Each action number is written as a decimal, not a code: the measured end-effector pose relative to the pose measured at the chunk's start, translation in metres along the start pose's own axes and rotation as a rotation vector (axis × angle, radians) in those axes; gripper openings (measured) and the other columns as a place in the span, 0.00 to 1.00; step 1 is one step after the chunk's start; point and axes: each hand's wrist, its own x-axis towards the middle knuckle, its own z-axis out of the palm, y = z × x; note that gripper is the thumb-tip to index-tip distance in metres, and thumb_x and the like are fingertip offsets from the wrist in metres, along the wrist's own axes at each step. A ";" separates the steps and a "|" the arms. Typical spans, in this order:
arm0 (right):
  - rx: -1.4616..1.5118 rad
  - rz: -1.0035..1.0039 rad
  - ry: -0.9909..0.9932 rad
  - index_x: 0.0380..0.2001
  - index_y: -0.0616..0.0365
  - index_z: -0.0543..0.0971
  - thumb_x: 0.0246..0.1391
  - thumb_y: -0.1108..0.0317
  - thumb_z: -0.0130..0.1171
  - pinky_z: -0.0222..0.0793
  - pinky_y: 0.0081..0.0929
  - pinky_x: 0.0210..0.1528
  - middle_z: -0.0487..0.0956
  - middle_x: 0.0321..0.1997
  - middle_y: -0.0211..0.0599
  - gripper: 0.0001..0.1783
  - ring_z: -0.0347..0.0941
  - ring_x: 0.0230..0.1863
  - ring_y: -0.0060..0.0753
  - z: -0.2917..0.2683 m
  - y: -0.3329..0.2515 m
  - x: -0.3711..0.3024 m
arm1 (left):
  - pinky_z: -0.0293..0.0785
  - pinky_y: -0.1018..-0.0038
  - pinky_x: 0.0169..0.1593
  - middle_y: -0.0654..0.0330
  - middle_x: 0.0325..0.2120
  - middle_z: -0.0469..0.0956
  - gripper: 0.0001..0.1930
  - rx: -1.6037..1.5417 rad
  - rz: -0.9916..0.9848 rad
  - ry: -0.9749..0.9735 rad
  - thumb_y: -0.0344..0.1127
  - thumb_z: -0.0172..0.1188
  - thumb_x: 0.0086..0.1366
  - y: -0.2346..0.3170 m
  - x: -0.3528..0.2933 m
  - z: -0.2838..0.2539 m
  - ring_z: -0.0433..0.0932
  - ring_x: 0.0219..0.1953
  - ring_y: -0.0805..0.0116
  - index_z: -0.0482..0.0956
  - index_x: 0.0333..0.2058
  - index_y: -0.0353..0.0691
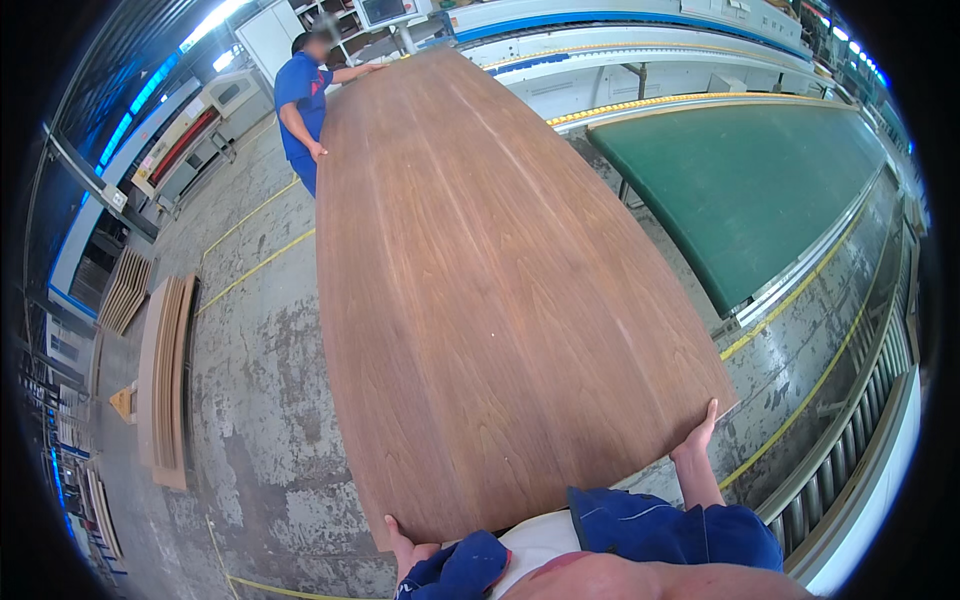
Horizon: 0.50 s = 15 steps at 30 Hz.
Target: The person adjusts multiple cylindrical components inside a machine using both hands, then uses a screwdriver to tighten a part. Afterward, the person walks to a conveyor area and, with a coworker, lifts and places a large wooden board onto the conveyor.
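Observation:
A large brown wood-grain panel [490,290] stretches from my body to a co-worker at the far end. My left hand [406,545] grips its near left corner, thumb on the top face and the other fingers hidden underneath. At the near right corner, my right hand [697,438] is closed round the edge, also with the thumb above and fingers out of sight below. The co-worker [303,105] in blue stands at the far left, one hand on the panel's side edge and the other on its far edge.
To the right stands a green-topped conveyor table [750,190], with a roller conveyor [840,430] nearer me. Stacked boards [165,380] sit on the floor at left. A long white machine [640,80] runs along the back. Yellow lines mark the worn grey floor [260,400].

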 end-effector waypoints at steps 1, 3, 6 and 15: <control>-0.013 0.003 0.015 0.76 0.50 0.56 0.58 0.26 0.52 0.49 0.54 0.76 0.58 0.78 0.40 0.53 0.55 0.76 0.48 0.000 0.000 0.000 | 0.59 0.50 0.70 0.55 0.70 0.64 0.49 0.004 0.004 -0.006 0.78 0.53 0.61 0.000 0.002 -0.002 0.63 0.68 0.48 0.63 0.70 0.49; -0.009 -0.002 0.013 0.76 0.50 0.56 0.58 0.25 0.52 0.48 0.54 0.76 0.58 0.78 0.40 0.54 0.55 0.76 0.48 -0.002 -0.002 0.003 | 0.57 0.50 0.70 0.55 0.70 0.63 0.49 0.001 -0.008 -0.012 0.78 0.54 0.61 -0.001 0.008 -0.004 0.62 0.69 0.48 0.63 0.70 0.49; -0.007 -0.011 -0.029 0.76 0.49 0.55 0.58 0.25 0.52 0.48 0.55 0.76 0.58 0.78 0.41 0.54 0.54 0.76 0.48 -0.004 -0.004 0.008 | 0.55 0.49 0.71 0.55 0.70 0.63 0.49 -0.007 -0.039 -0.007 0.77 0.55 0.61 -0.001 0.016 -0.007 0.61 0.69 0.48 0.63 0.70 0.49; 0.024 0.002 -0.042 0.76 0.50 0.55 0.59 0.25 0.51 0.50 0.57 0.75 0.57 0.78 0.42 0.54 0.55 0.76 0.49 -0.001 -0.019 0.012 | 0.54 0.48 0.72 0.55 0.71 0.62 0.49 0.019 -0.030 0.025 0.77 0.55 0.61 -0.013 -0.004 0.013 0.59 0.70 0.47 0.62 0.70 0.49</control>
